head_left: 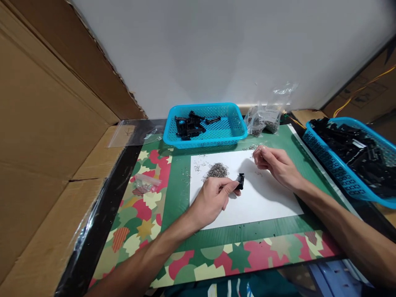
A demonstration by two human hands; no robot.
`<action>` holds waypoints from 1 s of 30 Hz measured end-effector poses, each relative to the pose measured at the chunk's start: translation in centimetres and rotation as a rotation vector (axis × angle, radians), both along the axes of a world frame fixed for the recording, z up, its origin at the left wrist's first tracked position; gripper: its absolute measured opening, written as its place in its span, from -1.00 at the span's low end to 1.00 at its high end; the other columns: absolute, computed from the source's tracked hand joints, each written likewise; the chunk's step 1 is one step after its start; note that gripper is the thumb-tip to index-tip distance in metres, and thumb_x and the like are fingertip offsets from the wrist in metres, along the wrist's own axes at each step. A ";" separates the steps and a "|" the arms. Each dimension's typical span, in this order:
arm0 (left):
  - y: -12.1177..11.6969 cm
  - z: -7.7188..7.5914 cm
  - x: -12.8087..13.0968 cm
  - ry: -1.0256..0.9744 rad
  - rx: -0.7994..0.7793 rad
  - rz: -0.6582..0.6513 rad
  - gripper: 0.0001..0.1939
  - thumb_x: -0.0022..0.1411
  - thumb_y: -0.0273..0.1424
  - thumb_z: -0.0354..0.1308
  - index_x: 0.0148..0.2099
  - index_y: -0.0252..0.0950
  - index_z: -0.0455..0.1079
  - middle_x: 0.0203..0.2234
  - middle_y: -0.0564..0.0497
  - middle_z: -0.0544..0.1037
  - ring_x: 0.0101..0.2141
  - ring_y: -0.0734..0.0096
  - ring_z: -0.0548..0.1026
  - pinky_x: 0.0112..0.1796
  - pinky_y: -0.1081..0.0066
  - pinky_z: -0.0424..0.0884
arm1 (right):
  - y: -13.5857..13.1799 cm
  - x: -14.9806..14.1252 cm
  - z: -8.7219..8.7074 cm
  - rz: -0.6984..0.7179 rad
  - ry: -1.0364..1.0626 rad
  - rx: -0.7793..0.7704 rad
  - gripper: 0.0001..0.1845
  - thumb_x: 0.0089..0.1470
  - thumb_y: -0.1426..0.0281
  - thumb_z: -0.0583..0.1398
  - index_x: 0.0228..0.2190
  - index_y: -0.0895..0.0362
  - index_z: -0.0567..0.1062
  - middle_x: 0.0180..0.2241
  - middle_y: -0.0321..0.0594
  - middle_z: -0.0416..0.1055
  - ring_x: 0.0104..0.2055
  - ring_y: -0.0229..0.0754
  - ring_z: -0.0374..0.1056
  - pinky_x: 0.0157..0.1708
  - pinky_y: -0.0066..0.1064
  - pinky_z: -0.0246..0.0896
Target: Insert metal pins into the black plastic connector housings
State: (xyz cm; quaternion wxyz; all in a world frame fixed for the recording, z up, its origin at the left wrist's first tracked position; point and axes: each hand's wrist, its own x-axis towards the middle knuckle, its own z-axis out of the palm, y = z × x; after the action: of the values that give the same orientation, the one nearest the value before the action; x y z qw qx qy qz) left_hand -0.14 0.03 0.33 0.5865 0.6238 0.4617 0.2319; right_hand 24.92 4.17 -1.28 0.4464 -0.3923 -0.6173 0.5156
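Note:
My left hand [213, 198] pinches a small black plastic part [241, 180] above a white sheet of paper [262, 206]. To the right, my right hand [272, 161] is closed, fingertips pressed together near a small scatter of metal pieces [253, 147] at the sheet's far edge. Whether anything tiny sits between those fingertips cannot be made out. Just beyond my left hand lies a heap of small silvery metal pins [218, 170], with loose ones spread to its left. A few copper-coloured bits [258, 173] rest on the paper below my right hand.
A blue basket [204, 143] at the back holds several black parts [190, 126]. Another blue basket [346, 181] at the right is heaped with black pieces. Clear bags [270, 123] of metal bits stand against the wall. A small plastic bag [147, 183] lies left; cardboard [40, 103] borders that side.

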 end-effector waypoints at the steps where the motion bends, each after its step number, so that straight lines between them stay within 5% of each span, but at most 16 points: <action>1: 0.0 0.0 0.0 0.007 0.002 0.002 -0.50 0.47 -0.05 0.06 -0.24 -0.35 0.60 -0.75 0.14 0.30 -0.66 0.54 0.23 -0.53 0.49 0.14 | 0.0 0.0 0.1 0.014 0.027 -0.019 -0.49 0.39 -0.02 0.08 -0.37 0.10 0.50 -0.37 -0.26 0.22 -0.46 -0.26 0.05 -0.45 -0.35 0.00; 6: 0.0 -0.2 -0.1 0.020 0.005 0.000 -0.46 0.48 0.00 0.02 -0.23 -0.34 0.59 -0.74 0.14 0.30 -0.64 0.52 0.25 -0.51 0.47 0.15 | -0.5 -0.2 1.1 0.016 -0.174 0.107 -0.62 0.37 0.11 0.18 -0.36 0.09 0.59 -0.28 -0.21 0.29 -0.28 -0.19 0.23 -0.26 -0.32 0.13; 11: -0.1 -0.1 0.0 0.020 0.008 0.006 -0.44 0.48 0.01 0.01 -0.23 -0.35 0.59 -0.74 0.13 0.29 -0.63 0.49 0.25 -0.50 0.46 0.15 | -0.7 -0.2 1.5 -0.069 -0.365 0.220 -0.54 0.41 0.12 0.12 -0.38 0.10 0.63 -0.32 -0.20 0.33 -0.25 -0.18 0.29 -0.21 -0.32 0.16; 16: -0.1 0.1 0.1 0.018 0.004 0.000 -0.46 0.50 -0.03 -0.01 -0.25 -0.35 0.55 -0.74 0.14 0.28 -0.63 0.48 0.25 -0.50 0.45 0.15 | -0.7 -0.8 0.7 -0.126 -0.243 0.060 -0.54 0.32 0.07 0.22 -0.46 0.14 0.55 -0.49 -0.24 0.43 -0.46 -0.25 0.28 -0.44 -0.38 0.14; 21: 0.1 0.2 0.2 0.024 0.011 0.001 -0.47 0.49 -0.03 0.00 -0.32 -0.33 0.50 -0.73 0.15 0.28 -0.62 0.49 0.24 -0.49 0.46 0.16 | -0.9 -2.2 0.1 -0.157 -0.119 -0.078 -0.54 0.29 0.03 0.25 -0.47 0.11 0.43 -0.68 -0.38 0.33 -0.73 -0.35 0.10 -0.69 -0.42 -0.05; 30: 0.2 0.4 0.6 0.064 0.045 0.011 -0.50 0.48 -0.08 0.03 -0.35 -0.32 0.54 -0.77 0.16 0.25 -0.66 0.50 0.18 -0.51 0.45 0.11 | -1.4 -1.4 -0.5 -0.116 -0.086 -0.158 -0.58 0.17 0.08 0.37 -0.49 0.12 0.46 -0.65 -0.31 0.43 -0.75 -0.28 0.27 -0.78 -0.45 0.12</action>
State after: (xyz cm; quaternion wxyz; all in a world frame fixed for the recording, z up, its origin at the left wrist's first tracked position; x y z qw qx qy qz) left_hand 0.48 0.23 0.72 0.5557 0.6414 0.4785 0.2255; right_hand 23.48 2.77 -1.81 0.4162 -0.4831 -0.5694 0.5189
